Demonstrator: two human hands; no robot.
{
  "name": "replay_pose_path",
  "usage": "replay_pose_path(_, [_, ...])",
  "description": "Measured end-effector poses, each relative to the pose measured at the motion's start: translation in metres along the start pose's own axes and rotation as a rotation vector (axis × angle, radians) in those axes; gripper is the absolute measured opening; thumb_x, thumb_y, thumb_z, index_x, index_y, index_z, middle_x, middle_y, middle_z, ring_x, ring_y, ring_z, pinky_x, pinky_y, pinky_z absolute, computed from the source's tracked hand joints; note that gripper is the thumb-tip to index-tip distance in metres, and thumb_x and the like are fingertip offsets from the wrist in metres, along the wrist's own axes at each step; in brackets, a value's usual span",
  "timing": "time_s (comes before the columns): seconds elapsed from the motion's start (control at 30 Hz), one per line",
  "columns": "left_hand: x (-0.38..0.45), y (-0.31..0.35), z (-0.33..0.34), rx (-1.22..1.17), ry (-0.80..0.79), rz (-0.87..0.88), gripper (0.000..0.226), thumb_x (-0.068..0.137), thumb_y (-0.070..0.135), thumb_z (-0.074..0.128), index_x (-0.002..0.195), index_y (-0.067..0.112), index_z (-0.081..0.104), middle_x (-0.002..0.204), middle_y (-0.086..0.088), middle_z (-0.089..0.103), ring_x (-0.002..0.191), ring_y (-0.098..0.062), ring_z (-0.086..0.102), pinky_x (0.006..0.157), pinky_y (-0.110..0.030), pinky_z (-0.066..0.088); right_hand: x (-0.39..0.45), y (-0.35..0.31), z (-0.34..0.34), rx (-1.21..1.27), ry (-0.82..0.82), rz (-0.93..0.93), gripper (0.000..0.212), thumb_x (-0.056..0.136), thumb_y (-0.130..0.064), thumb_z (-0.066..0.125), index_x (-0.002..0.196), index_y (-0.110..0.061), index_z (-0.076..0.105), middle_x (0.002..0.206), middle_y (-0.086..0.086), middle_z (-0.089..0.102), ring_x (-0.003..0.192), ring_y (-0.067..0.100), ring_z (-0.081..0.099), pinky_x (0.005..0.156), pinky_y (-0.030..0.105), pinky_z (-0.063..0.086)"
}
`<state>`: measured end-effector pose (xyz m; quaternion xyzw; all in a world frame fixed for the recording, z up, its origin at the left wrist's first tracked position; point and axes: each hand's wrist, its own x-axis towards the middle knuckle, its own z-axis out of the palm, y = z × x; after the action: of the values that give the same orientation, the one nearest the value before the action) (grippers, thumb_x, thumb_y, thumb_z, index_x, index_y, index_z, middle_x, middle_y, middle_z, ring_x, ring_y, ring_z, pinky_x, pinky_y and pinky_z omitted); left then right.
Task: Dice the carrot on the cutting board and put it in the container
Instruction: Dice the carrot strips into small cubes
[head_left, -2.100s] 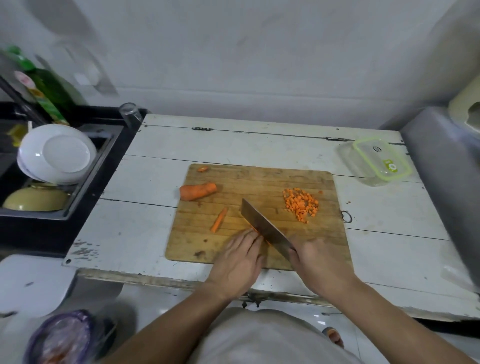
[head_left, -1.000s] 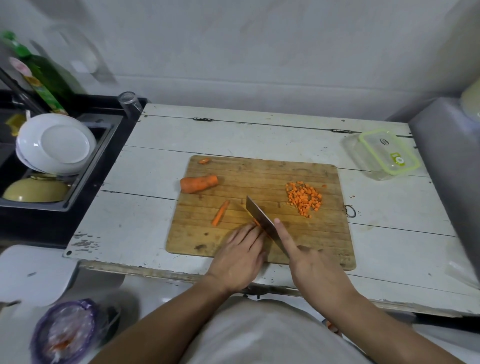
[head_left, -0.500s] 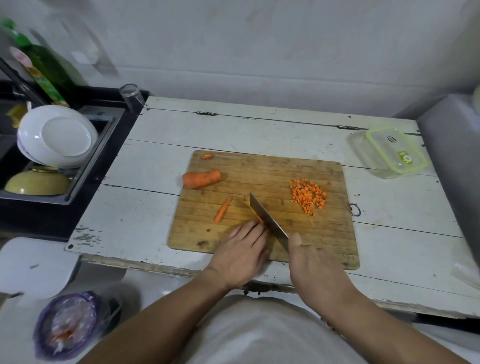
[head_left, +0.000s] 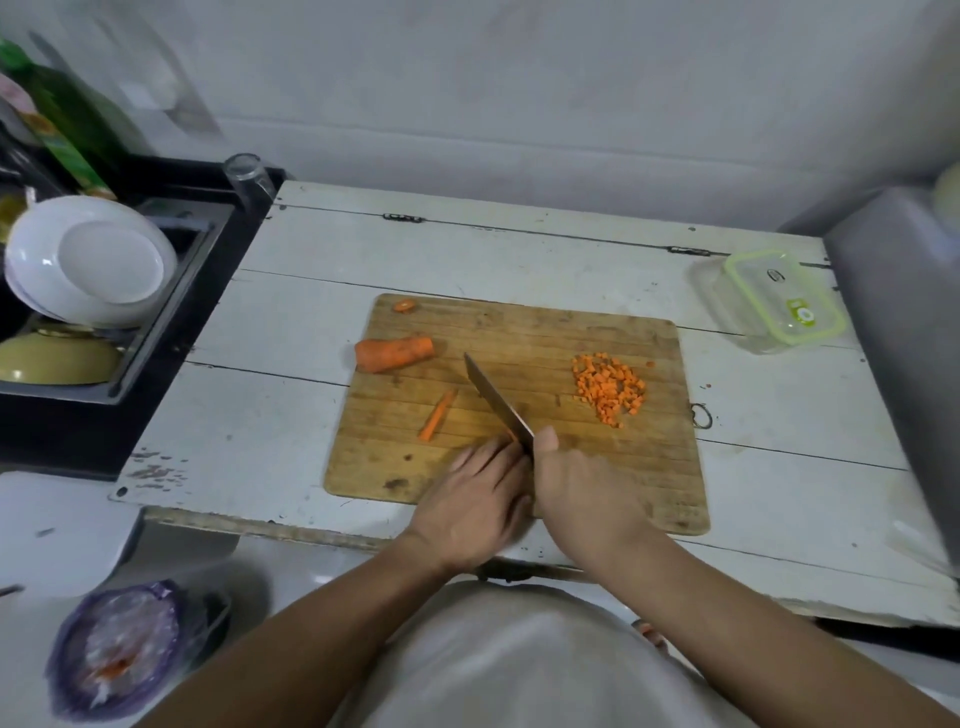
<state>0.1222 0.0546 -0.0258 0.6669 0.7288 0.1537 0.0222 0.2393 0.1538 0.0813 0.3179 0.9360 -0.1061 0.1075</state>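
knife handle hidden in right hand, bottle blurred

white plate, yellow bowl, green bottle

The carrot and dice were orange, the board brown, the tabletop white, the container green-rimmed.

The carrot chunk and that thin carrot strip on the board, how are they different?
The carrot chunk is thick and rounded; the carrot strip is slim. The chunk lies nearly crosswise at the cutting board's left edge; the strip slants, nearer the knife. Both are orange, undiced, and untouched by either hand.
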Motion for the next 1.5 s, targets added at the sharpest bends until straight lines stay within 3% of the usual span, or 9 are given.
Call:
replay_pose_path(0.13, [-0.001, 0.002, -0.006, 0.007, -0.023, -0.014, 0.045, 0.102, 0.039, 0.044, 0.139, 0.015, 0.057, 0.141, -0.002, 0.056, 0.139, -0.021, 0.043, 0.113, -0.039, 0.038, -0.002, 0.016, 0.005, 0.242, -0.084, 0.080, 0.013, 0.099, -0.025, 0.049, 0.109, -0.024, 0.042, 0.089, 0.008, 0.067, 0.076, 0.032, 0.064, 0.062, 0.039, 0.050])
replay_pose_path(0.27, [0.001, -0.003, -0.012, -0.036, -0.049, -0.018, 0.041, 0.103, 0.037, 0.044, 0.134, 0.017, 0.061, 0.140, 0.003, 0.055, 0.134, -0.016, 0.045, 0.111, -0.036, 0.042, -0.001, 0.060, 0.001, 0.497, 0.054, 0.171, 0.009, 0.101, -0.024, 0.053, 0.103, -0.024, 0.062, 0.083, 0.000, 0.066, 0.076, 0.025, 0.064, 0.060, 0.034, 0.047])
replay_pose_path(0.4, [0.017, -0.012, -0.033, -0.162, -0.032, -0.097, 0.028, 0.102, 0.023, 0.054, 0.126, 0.012, 0.064, 0.136, 0.003, 0.053, 0.111, -0.017, 0.060, 0.094, -0.031, 0.049, -0.009, 0.095, -0.017, 0.891, 0.054, 0.343, 0.009, 0.104, -0.019, 0.048, 0.103, -0.012, 0.054, 0.085, 0.017, 0.063, 0.064, 0.036, 0.069, 0.051, 0.037, 0.052])
replay_pose_path(0.57, [0.064, -0.017, -0.053, -0.051, -0.221, 0.040, 0.051, 0.102, 0.026, 0.056, 0.151, 0.023, 0.042, 0.149, 0.007, 0.039, 0.137, -0.014, 0.032, 0.113, -0.034, 0.028, -0.023, 0.118, -0.037, 0.825, 0.114, 0.392, 0.012, 0.101, -0.020, 0.050, 0.091, -0.020, 0.055, 0.051, 0.006, 0.056, 0.040, 0.024, 0.054, 0.040, 0.028, 0.042])
replay_pose_path(0.77, [0.095, -0.019, -0.042, -0.189, -0.094, -0.435, 0.030, 0.097, 0.015, 0.051, 0.126, 0.013, 0.059, 0.124, -0.007, 0.057, 0.119, -0.028, 0.052, 0.103, -0.039, 0.043, -0.030, 0.116, -0.047, 0.889, 0.120, 0.451, 0.012, 0.093, -0.006, 0.051, 0.091, -0.013, 0.060, 0.055, 0.008, 0.058, 0.038, 0.017, 0.052, 0.039, 0.023, 0.040])
replay_pose_path(1.0, [0.196, -0.054, -0.042, 0.038, -0.232, -0.039, 0.059, 0.091, 0.000, 0.051, 0.148, 0.016, 0.050, 0.149, -0.009, 0.051, 0.137, -0.030, 0.046, 0.115, -0.041, 0.038, -0.029, 0.128, -0.043, 1.012, 0.246, 0.593, 0.016, 0.091, -0.003, 0.048, 0.092, -0.009, 0.062, 0.054, 0.013, 0.055, 0.043, 0.026, 0.053, 0.045, 0.032, 0.043])
replay_pose_path(1.17, [0.219, -0.061, -0.031, 0.264, -0.243, 0.104, 0.024, 0.095, 0.002, 0.052, 0.109, 0.018, 0.064, 0.108, -0.007, 0.064, 0.101, -0.028, 0.059, 0.081, -0.039, 0.048, -0.033, 0.132, -0.040, 1.040, 0.296, 0.634, 0.017, 0.089, -0.004, 0.048, 0.091, -0.011, 0.063, 0.057, 0.014, 0.059, 0.042, 0.026, 0.055, 0.046, 0.032, 0.044])
replay_pose_path(1.3, [0.202, -0.068, -0.039, 0.196, -0.256, 0.046, 0.015, 0.100, 0.012, 0.053, 0.110, 0.011, 0.065, 0.111, -0.013, 0.062, 0.107, -0.033, 0.058, 0.088, -0.042, 0.045, -0.038, 0.133, -0.035, 1.089, 0.306, 0.652, 0.021, 0.090, -0.003, 0.047, 0.094, -0.014, 0.064, 0.059, 0.013, 0.060, 0.044, 0.024, 0.056, 0.044, 0.030, 0.044])
replay_pose_path(1.5, [0.109, -0.052, -0.045, 0.112, -0.302, 0.387, 0.007, 0.098, 0.020, 0.057, 0.095, 0.023, 0.063, 0.096, 0.001, 0.060, 0.094, -0.025, 0.056, 0.079, -0.042, 0.051, -0.032, 0.126, -0.034, 1.138, 0.307, 0.636, 0.019, 0.090, -0.002, 0.047, 0.091, -0.012, 0.064, 0.055, 0.007, 0.054, 0.042, 0.025, 0.052, 0.040, 0.027, 0.038])
